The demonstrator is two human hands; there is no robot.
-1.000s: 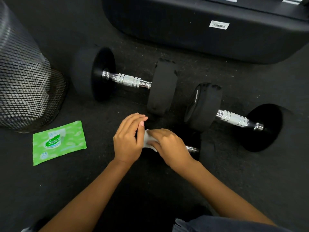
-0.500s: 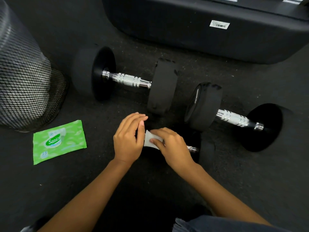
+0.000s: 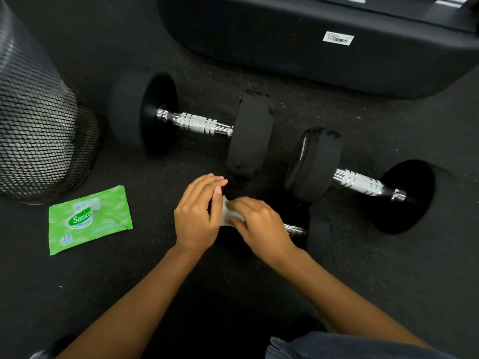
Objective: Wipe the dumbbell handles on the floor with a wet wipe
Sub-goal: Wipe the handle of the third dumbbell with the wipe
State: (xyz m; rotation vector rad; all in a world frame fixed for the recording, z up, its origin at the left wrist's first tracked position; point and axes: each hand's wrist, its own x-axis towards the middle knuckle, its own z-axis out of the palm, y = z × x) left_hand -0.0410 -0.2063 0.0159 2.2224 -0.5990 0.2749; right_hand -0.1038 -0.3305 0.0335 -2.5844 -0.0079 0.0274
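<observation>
You are looking down at a dark, speckled rubber floor [image 3: 363, 268] with both bare forearms reaching forward into the middle of the view.

Your right hand [image 3: 261, 226] is curled over a white wet wipe [image 3: 228, 216], its fingers pressing the wipe down onto the handle of the nearest dumbbell [image 3: 315, 233]. That hand covers most of the handle; only a short chrome end shows to the right of your knuckles, meeting a black weight head. Your left hand [image 3: 197, 216] sits just beside the right, fingers held together and extended, its fingertips resting against the left end of that dumbbell. Whether it grips anything underneath, you cannot tell from this angle.

Two more dumbbells lie farther from you. The far left dumbbell [image 3: 199, 123] lies on the floor with its ribbed chrome handle fully exposed between two black heads. The right dumbbell [image 3: 360, 182] lies just beyond your right hand, its chrome handle also bare. The inner heads of these two sit near each other, not touching.

To your left, a green wipe packet [image 3: 88, 218] lies flat on the floor, well apart from your hands. Behind it stands a black mesh bin [image 3: 36, 125]. Across the top of the view runs a large black equipment base [image 3: 285, 47] bearing a white barcode sticker [image 3: 339, 38].
</observation>
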